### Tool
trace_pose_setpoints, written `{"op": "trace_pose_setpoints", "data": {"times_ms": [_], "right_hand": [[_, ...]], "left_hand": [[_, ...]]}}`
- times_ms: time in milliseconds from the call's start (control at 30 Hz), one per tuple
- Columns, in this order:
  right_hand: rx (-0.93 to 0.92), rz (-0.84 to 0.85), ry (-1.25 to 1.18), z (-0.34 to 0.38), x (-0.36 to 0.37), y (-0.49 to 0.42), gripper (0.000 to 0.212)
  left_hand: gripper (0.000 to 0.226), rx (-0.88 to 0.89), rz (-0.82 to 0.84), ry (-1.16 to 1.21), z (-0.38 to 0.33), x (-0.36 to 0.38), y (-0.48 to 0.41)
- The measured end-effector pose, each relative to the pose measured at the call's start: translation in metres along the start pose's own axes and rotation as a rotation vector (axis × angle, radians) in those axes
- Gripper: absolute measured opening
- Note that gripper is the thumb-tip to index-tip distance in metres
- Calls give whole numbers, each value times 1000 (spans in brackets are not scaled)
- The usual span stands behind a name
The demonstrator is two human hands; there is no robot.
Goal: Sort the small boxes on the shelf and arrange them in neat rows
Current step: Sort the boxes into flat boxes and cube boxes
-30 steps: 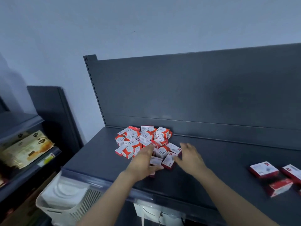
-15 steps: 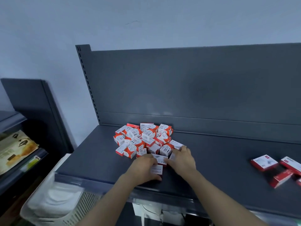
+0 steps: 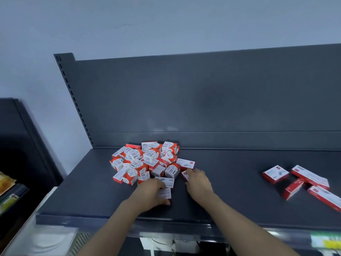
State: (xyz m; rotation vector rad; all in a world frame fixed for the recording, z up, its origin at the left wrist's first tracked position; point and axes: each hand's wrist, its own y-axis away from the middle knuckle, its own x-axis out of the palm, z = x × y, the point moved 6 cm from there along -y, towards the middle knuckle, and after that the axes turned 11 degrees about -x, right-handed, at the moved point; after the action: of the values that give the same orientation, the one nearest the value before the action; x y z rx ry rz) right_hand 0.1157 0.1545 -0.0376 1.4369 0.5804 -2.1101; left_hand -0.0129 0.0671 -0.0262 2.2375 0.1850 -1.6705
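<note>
A jumbled pile of small red-and-white boxes (image 3: 145,161) lies on the dark grey shelf (image 3: 230,182), left of its middle. My left hand (image 3: 149,193) rests at the pile's near edge, its fingers closed around one flat white-topped box (image 3: 165,194). Just behind that one lies another flat box (image 3: 167,182). My right hand (image 3: 198,181) is at the pile's right edge, fingertips on a small red box (image 3: 185,175) that is mostly hidden by the hand. Several longer flat red-and-white boxes (image 3: 275,173) lie scattered at the far right.
The shelf's upright back panel (image 3: 203,100) rises behind the pile. The front lip (image 3: 129,220) runs below my forearms. A darker shelving unit (image 3: 18,145) stands to the left, and a white basket (image 3: 46,241) sits below left.
My left hand has drawn a flat box toward the front edge, out of the pile. My right hand stays at the pile's right edge. The camera has shifted left.
</note>
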Motion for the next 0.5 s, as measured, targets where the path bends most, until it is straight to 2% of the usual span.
{"op": "trace_pose_setpoints", "data": {"times_ms": [233, 500], "right_hand": [[-8, -157, -35, -32, -50, 10, 32], [98, -310, -23, -133, -133, 45, 31]], "left_hand": [[26, 127, -115, 167, -60, -37, -20], [16, 258, -165, 278, -194, -26, -53]]}}
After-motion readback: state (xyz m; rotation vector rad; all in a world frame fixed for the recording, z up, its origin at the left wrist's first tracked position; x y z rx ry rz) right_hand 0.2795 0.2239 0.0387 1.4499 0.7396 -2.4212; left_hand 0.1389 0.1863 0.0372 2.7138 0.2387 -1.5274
